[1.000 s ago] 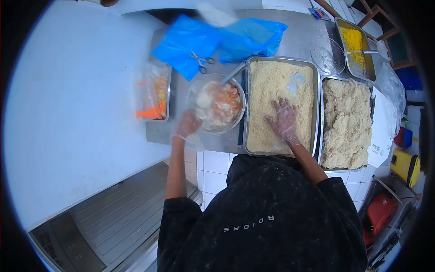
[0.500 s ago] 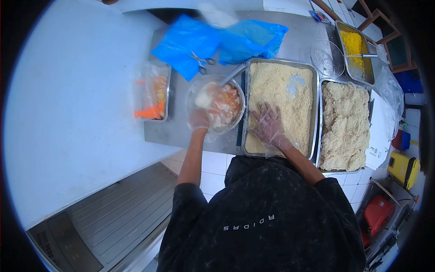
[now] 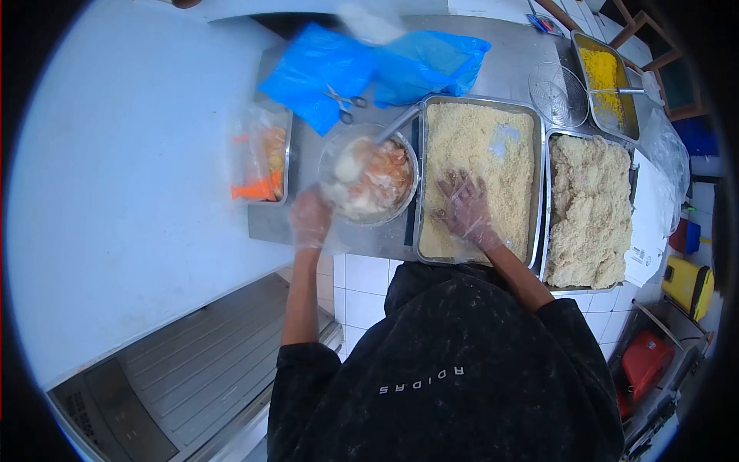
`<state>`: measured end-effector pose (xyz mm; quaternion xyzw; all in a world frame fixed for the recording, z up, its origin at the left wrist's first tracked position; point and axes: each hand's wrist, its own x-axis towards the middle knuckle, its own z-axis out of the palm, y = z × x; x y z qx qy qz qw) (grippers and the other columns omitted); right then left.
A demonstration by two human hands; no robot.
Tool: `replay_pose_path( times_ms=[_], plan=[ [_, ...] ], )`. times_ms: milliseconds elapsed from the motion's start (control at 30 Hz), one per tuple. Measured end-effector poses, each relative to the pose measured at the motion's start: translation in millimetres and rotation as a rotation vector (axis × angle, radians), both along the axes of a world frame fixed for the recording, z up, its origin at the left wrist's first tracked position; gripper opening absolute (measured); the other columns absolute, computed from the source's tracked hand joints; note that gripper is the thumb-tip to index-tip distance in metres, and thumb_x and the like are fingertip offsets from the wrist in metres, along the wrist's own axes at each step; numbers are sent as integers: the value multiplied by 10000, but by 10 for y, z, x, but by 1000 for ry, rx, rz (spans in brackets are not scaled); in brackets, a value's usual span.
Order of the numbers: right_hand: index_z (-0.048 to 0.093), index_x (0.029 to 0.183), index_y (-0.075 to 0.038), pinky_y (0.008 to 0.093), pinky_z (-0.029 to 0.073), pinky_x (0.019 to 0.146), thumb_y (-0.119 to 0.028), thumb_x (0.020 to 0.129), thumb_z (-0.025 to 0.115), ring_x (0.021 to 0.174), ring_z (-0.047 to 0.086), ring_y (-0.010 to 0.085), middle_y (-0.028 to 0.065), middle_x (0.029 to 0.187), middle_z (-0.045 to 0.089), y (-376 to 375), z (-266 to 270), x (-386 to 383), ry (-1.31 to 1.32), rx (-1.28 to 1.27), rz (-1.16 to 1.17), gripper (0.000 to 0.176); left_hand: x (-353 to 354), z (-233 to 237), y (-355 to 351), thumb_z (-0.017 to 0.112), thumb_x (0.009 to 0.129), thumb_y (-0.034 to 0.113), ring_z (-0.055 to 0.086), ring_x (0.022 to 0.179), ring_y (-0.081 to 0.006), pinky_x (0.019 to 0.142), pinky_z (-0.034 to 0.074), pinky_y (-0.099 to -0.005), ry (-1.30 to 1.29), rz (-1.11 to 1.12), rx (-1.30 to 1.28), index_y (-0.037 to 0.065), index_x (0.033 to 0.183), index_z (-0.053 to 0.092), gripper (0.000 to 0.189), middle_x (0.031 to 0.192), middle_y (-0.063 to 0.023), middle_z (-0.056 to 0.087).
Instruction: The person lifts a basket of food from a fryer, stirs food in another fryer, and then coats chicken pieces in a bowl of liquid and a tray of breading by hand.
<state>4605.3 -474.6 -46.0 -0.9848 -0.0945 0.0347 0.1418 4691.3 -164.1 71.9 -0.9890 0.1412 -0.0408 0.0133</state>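
My right hand (image 3: 467, 209), in a clear plastic glove, lies with spread fingers on the pale crumbs (image 3: 477, 135) that fill a metal tray (image 3: 536, 162). My left hand (image 3: 312, 219), gloved the same way, is just off the lower left rim of a bowl (image 3: 416, 185); its fingers are blurred and partly hidden. Inside the bowl are raw pink meat pieces (image 3: 387, 173) and white, wet-looking batter or flour. A metal handle (image 3: 399, 123) slants from the bowl to the tray's corner.
Crumb-coated pieces (image 3: 589, 212) fill a tray at right. Behind are a wire strainer (image 3: 556, 96) and a tray of yellow crumbs (image 3: 603, 77). Scissors (image 3: 342, 102) lie on blue plastic (image 3: 319, 73). Left of the bowl stands a container (image 3: 289, 158) with a plastic bag.
My left hand has moved left and down, from over the bowl's edge to outside its rim. My right hand has shifted slightly on the crumbs, its fingers still spread.
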Motion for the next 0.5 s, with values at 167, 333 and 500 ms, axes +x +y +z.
replay_pose_path(
  times_ms=[167, 333, 500],
  plan=[
    [280, 1418, -224, 537, 49, 1089, -560, 874, 383, 1378, 167, 281, 75, 1482, 236, -6, -10, 2, 8, 5, -9, 647, -20, 181, -120, 680, 712, 177, 607, 879, -297, 743, 491, -389, 240, 1, 14, 92, 978, 612, 287, 961, -120, 630],
    [287, 1416, -224, 535, 57, 1088, -555, 873, 391, 1376, 176, 284, 79, 1474, 255, 7, -39, 0, -4, -3, -12, 645, -50, -250, -42, 611, 741, 145, 608, 958, -280, 831, 486, -363, 427, -141, 55, 102, 1012, 641, 276, 1045, -116, 638],
    [290, 1415, -224, 535, 61, 1087, -544, 877, 390, 1372, 185, 291, 97, 1459, 282, -2, -68, -10, -42, 20, -10, 634, 15, -104, -52, 582, 747, 147, 621, 927, -280, 822, 493, -351, 444, -300, 70, 118, 987, 659, 253, 1019, -104, 650]
  ],
)
